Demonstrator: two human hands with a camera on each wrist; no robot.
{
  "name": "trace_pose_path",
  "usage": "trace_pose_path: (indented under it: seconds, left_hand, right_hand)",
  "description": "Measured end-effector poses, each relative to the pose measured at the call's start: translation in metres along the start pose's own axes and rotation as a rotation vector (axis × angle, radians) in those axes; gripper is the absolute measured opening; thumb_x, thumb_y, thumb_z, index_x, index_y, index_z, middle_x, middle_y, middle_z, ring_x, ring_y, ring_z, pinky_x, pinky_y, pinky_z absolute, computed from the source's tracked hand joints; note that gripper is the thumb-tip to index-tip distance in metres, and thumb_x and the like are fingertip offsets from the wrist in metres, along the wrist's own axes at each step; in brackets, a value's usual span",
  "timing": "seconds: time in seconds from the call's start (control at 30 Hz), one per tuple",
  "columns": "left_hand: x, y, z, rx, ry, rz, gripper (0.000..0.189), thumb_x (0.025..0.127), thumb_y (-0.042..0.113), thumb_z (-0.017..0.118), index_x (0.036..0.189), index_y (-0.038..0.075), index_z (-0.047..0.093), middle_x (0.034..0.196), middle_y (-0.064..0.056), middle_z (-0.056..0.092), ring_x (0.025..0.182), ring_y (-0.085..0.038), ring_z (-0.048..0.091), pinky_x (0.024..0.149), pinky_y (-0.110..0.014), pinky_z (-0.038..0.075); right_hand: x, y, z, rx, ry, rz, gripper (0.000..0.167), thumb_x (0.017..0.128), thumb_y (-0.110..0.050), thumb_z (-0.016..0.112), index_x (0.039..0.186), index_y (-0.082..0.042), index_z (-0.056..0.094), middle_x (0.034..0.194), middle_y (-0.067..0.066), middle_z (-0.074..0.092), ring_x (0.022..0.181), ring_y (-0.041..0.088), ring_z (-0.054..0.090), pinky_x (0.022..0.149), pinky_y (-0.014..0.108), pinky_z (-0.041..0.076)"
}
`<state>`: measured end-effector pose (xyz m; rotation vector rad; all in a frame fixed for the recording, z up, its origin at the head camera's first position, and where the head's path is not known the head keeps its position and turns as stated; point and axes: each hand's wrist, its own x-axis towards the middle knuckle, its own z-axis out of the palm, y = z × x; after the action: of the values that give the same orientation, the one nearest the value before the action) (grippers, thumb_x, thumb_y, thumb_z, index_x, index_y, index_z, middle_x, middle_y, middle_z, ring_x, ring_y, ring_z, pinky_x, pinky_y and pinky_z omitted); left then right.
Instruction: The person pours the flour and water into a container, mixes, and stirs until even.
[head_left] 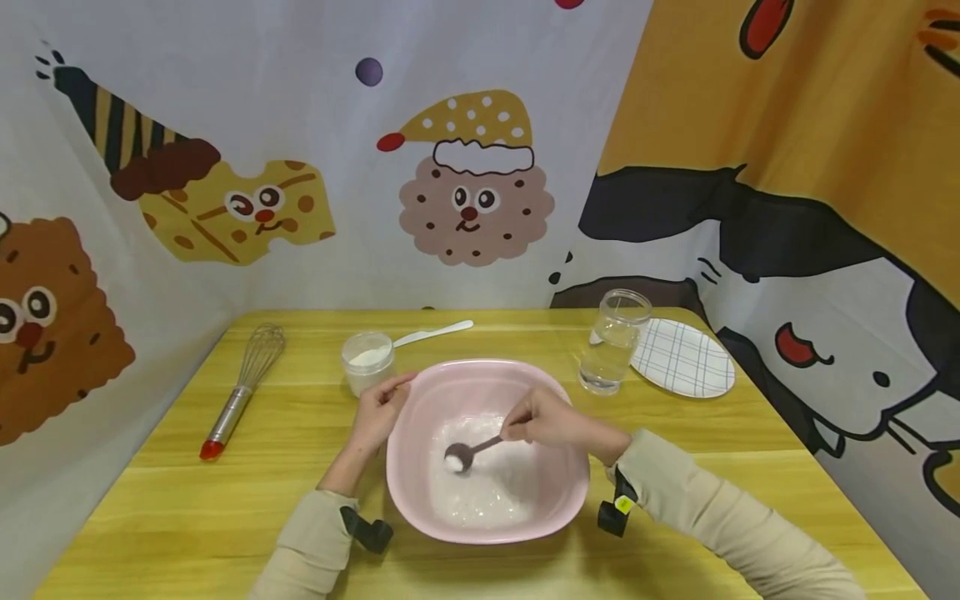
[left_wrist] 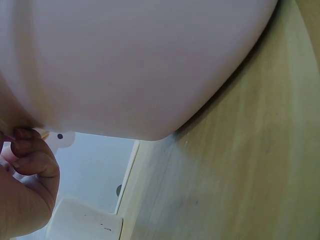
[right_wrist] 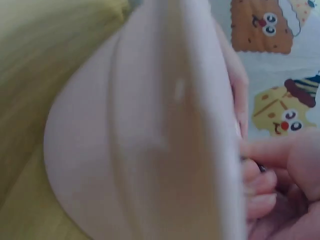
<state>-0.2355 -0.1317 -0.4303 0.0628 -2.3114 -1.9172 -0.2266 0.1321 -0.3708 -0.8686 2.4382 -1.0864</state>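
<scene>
A pink plastic basin [head_left: 487,533] stands on the table with a whitish, bubbly liquid [head_left: 480,492] in its bottom. My left hand [head_left: 378,412] grips the basin's left rim; in the left wrist view its curled fingers [left_wrist: 35,157] pinch that edge beside the outer wall. Over the basin, my right hand [head_left: 551,421] holds a dark spoon [head_left: 459,457] by its handle. White powder sits in the spoon's bowl, low over the liquid. In the right wrist view, the blurred basin wall [right_wrist: 145,125] hides most of the spoon next to my right hand [right_wrist: 280,185].
Behind the basin's left side stands a clear jar [head_left: 367,364] of white powder, with a white plastic knife [head_left: 435,333] beside it. A whisk [head_left: 243,392] lies at the left. At the back right are a glass jar of water [head_left: 611,350] and a checked plate [head_left: 686,358].
</scene>
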Motion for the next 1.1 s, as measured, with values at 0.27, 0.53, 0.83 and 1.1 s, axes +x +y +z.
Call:
trace_pose_path:
  seconds: [0.27,0.53,0.83,1.1]
  left_hand:
    - [0.000,0.000,-0.001,0.006,0.003,0.003,0.027,0.089,0.013,0.051,0.112,0.005,0.061,0.065,0.003,0.048,0.059,-0.007,0.047,0.054,-0.019,0.042]
    - [0.000,0.002,0.000,0.004,0.004,0.003,0.027,0.088,0.013,0.050,0.111,0.006,0.061,0.066,0.001,0.051,0.059,-0.008,0.049,0.054,-0.019,0.044]
    - [-0.001,0.002,-0.001,0.001,0.007,0.020,0.026,0.088,0.013,0.053,0.111,0.003,0.061,0.064,0.001,0.049,0.058,-0.005,0.046,0.053,-0.018,0.041]
    - [0.000,0.002,0.000,0.001,-0.001,0.005,0.026,0.088,0.012,0.052,0.112,0.004,0.061,0.066,0.002,0.050,0.060,-0.006,0.047,0.054,-0.018,0.042]
  right_hand:
    - [-0.014,-0.008,-0.013,-0.024,-0.219,-0.004,0.008,0.074,-0.002,0.064,0.078,0.001,0.070,0.062,0.013,0.065,0.046,0.002,0.046,0.042,0.013,0.036]
    - [-0.006,0.010,-0.036,-0.305,0.165,0.009,0.007,0.073,-0.005,0.065,0.072,-0.001,0.071,0.064,0.008,0.067,0.052,0.004,0.049,0.047,0.017,0.041]
    - [0.016,0.001,0.008,-0.067,0.069,-0.005,0.009,0.077,-0.008,0.065,0.078,-0.002,0.072,0.060,0.010,0.063,0.046,0.000,0.043,0.042,0.014,0.034]
    - [-0.001,-0.007,0.000,0.108,-0.239,0.164,0.006,0.072,-0.003,0.067,0.076,0.001,0.071,0.047,-0.003,0.052,0.039,0.003,0.036,0.038,0.014,0.028]
